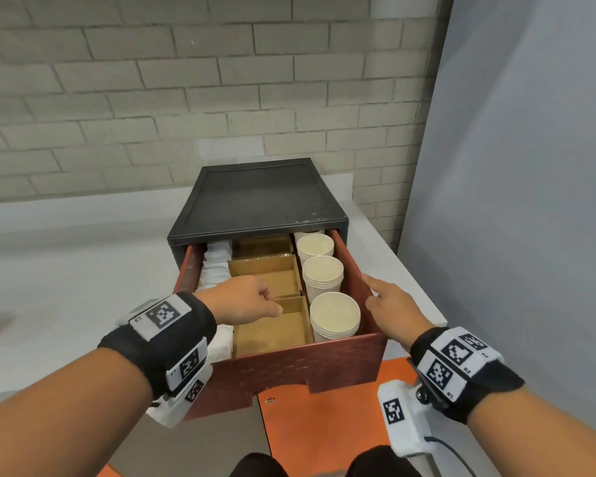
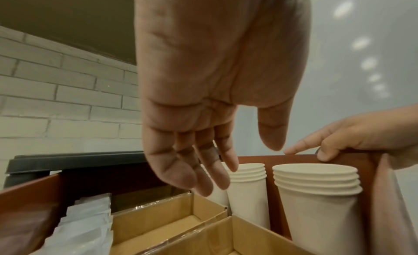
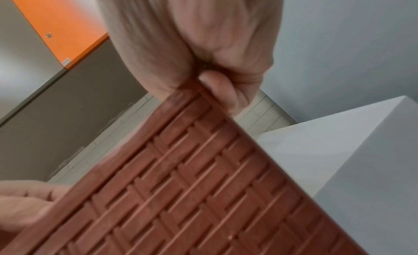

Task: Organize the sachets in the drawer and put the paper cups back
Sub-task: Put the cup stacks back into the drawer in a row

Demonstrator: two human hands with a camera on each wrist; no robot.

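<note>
Nearest, the drawer (image 1: 300,359) stands pulled out of a black cabinet (image 1: 258,197) on a white counter (image 1: 66,270), its red-brown woven-pattern front over an orange panel (image 1: 324,425). The right hand (image 1: 396,304) sits on the drawer's right wall near the front corner. The right wrist view shows its fingers (image 3: 224,90) curled over the rim, pinching the wall, and the left wrist view shows the index finger laid straight along the rim's top.

The left hand (image 1: 245,301) hovers over the middle of the drawer, above the cardboard dividers (image 1: 289,304). In the left wrist view its fingers (image 2: 203,169) hang loose, close together and slightly bent, the thumb apart from them, holding nothing.

Inside, the right column holds three stacks of white paper cups (image 1: 334,315), upright, open ends up, in a row from front to back; a fourth stack's rim just shows under the cabinet edge. The middle column is brown cardboard compartments, their floors bare where visible. The left column holds white sachets (image 1: 215,266), standing on edge in a row toward the back; the left wrist hides its nearer part.

Behind the cabinet rises a pale brick wall (image 1: 186,80), with a grey panel (image 1: 530,166) to the right.
</note>
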